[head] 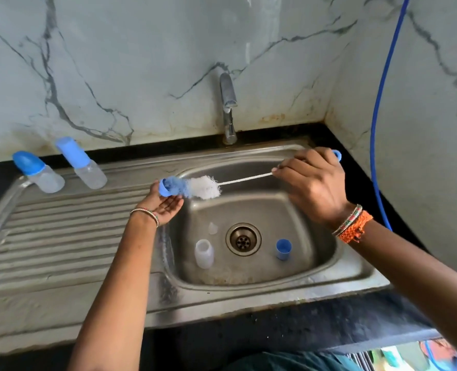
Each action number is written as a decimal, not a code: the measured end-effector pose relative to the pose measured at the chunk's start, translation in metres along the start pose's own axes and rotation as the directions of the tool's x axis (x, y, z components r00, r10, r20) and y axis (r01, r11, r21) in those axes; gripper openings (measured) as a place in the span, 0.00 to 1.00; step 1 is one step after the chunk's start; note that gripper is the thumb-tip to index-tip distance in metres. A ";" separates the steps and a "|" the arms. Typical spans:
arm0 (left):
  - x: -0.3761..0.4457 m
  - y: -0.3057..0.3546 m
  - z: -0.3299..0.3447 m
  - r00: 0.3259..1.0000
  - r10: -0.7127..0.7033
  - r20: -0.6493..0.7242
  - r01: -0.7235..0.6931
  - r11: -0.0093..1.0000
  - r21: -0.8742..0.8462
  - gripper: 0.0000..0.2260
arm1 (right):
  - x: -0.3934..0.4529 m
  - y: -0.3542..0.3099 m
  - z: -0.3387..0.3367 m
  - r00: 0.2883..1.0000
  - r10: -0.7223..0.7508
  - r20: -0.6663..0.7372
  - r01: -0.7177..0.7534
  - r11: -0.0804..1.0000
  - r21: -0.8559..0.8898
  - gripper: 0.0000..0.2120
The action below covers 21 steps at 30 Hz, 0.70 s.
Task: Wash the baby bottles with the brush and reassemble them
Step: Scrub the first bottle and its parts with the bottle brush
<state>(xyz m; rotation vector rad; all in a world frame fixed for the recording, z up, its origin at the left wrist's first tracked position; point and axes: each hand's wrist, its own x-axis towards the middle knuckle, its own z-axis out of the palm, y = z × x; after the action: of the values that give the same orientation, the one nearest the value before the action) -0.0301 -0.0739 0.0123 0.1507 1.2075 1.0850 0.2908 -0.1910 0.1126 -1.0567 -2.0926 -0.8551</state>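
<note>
Bottle body, teat, cap loose in sink, unwashed i guess; my left hand fingers curled round blue ring, right hand pinching brush handle, scrubbing it; two capped bottles on drainer behind, reassembly all left

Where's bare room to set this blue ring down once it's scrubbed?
The ribbed drainboard is bare in front of the two capped bottles, left of the basin. The basin floor is crowded: bottle body, clear teat, blue cap ring the drain.
</note>
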 end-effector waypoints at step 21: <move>-0.023 -0.013 0.001 0.983 0.132 0.124 -0.128 0.991 -0.035 0.09 | 0.000 -0.001 0.002 0.050 0.185 0.981 -0.947 0.321 -0.012 0.11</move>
<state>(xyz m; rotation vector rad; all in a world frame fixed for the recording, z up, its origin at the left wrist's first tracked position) -0.0206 -0.0975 0.0204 0.2769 1.0805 1.1870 0.2895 -0.1899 0.1107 -1.9846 -1.7927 1.3187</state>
